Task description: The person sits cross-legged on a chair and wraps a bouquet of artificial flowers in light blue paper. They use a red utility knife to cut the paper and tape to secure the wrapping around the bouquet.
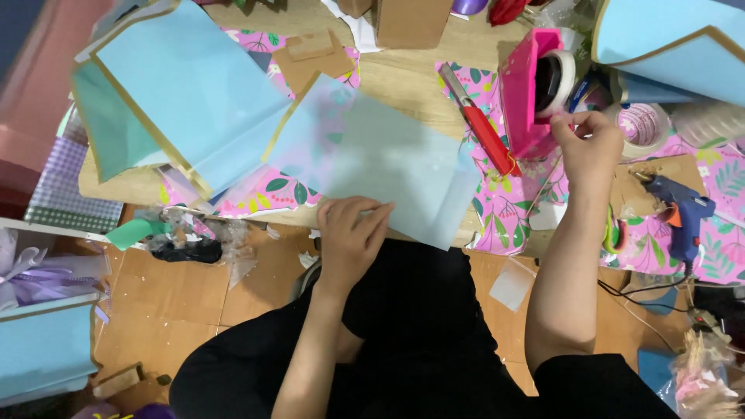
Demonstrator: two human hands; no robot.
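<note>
A pale blue translucent sheet (388,159) lies on the low wooden table in front of me. My left hand (351,233) presses its near edge, fingers together on the sheet. My right hand (587,140) reaches to a pink tape dispenser (521,93) holding a roll of clear tape (560,77), with the fingertips pinched at the roll. A red utility knife (481,120) lies between the sheet and the dispenser.
Light blue paper with gold edging (178,93) lies at the left and another piece (675,46) at the top right. Pink floral wrapping paper (504,217) covers the table. A blue glue gun (683,209) lies at the right. Scraps litter the wooden floor (178,287).
</note>
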